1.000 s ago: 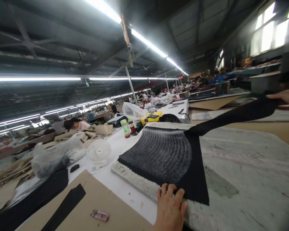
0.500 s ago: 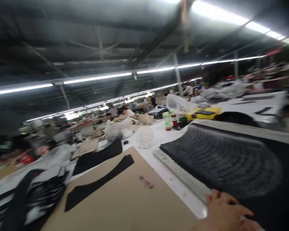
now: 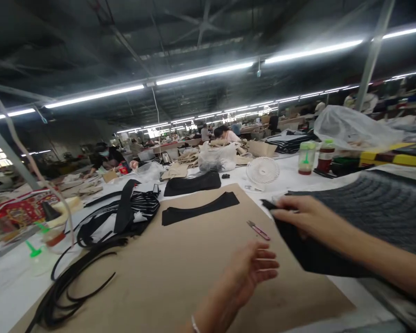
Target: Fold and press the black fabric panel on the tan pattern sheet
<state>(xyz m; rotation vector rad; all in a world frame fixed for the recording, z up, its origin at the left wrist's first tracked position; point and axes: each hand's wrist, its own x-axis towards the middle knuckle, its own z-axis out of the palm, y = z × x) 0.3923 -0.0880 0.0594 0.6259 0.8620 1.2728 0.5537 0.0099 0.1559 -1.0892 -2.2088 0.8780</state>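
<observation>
across the white table (image 3: 7, 289) lies a wide tan paperboard sheet (image 3: 149, 282), a long black fabric piece (image 3: 317, 256) at its right edge, pinched in the right hand (image 3: 298, 215). a curved black strip (image 3: 201, 209) lies flat on the sheet; the left hand (image 3: 251, 268), empty, fingers loosely spread, is near slim pink-handled snips (image 3: 259, 231).

Held black piece (image 3: 312, 256): matt, cloth-like; curved black piece (image 3: 201, 209): equally dull finish; brown sheet (image 3: 187, 268): paper or card, smooth, matt; grey-black panel (image 3: 381, 203): ribbed, rough-looking; snips (image 3: 260, 231): metal-looking blades, pink plastic-looking handle; fan (image 3: 262, 171): white plastic; bag (image 3: 350, 129): thin translucent plastic, crumpled, glossy
</observation>
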